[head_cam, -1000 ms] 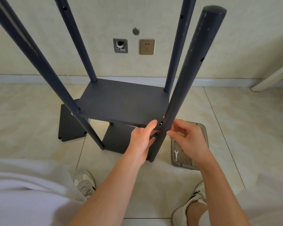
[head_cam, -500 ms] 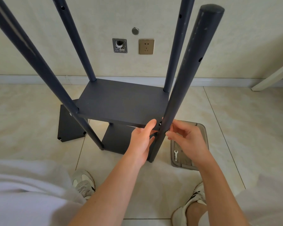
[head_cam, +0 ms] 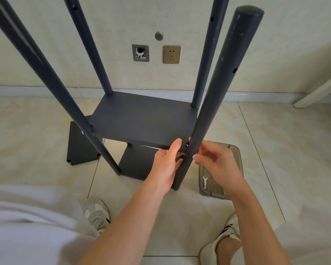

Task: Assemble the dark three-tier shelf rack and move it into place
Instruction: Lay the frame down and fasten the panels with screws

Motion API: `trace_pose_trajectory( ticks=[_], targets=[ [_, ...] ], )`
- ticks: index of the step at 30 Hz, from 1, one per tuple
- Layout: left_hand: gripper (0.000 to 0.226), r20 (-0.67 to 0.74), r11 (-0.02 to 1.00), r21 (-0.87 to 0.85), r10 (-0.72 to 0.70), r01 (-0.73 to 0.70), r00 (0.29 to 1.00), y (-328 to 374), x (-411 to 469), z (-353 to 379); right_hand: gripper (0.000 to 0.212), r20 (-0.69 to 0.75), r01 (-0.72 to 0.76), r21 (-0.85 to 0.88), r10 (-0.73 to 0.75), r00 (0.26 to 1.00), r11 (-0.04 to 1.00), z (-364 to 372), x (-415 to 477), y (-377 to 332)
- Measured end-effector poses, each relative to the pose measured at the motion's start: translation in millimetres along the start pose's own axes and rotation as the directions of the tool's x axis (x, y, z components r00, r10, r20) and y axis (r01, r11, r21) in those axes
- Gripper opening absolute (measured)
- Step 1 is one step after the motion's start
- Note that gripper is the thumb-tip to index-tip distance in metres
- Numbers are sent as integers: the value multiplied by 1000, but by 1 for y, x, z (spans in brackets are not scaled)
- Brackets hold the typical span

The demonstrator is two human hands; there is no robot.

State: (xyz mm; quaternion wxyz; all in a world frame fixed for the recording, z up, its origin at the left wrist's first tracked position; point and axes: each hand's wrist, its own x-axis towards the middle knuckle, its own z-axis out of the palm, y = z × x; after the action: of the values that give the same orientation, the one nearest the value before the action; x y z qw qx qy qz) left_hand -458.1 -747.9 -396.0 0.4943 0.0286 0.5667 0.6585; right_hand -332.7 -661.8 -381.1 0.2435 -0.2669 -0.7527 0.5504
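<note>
- The rack (head_cam: 46, 83) stands upright on the tiled floor in front of a seated person. It has four dark posts, a middle shelf (head_cam: 141, 121) and a lower shelf (head_cam: 136, 163) in place, and no top tier fitted yet.
- The near-right post (head_cam: 224, 83) rises close to the camera, and both hands meet where it joins the middle shelf's front corner.
- A loose panel (head_cam: 80, 146), probably the third tier, lies flat on the floor to the left, behind the rack.
- A tray (head_cam: 212, 195) sits on the floor just right of the rack, with a small wrench (head_cam: 204, 181) in it.
- The left hand (head_cam: 166, 163) grips the middle shelf's front edge, thumb on top and fingers curled beneath.
- The right hand (head_cam: 218, 163) has curled fingers, with thumb and forefinger pinched at the post's side. Whether they hold a fastener cannot be seen.
- Over the last second almost nothing has moved: both hands stay at this joint. That suggests slow fastening of this corner, with the top tier and the move still ahead.
</note>
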Motion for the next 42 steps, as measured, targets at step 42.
trace_pose_trajectory(
  ticks=[42],
  targets=[
    [17, -11, 994, 105, 1, 0, 1000, 3, -3, -6, 39, -68, -16, 44, 19, 997, 999, 2, -4, -3]
  ],
)
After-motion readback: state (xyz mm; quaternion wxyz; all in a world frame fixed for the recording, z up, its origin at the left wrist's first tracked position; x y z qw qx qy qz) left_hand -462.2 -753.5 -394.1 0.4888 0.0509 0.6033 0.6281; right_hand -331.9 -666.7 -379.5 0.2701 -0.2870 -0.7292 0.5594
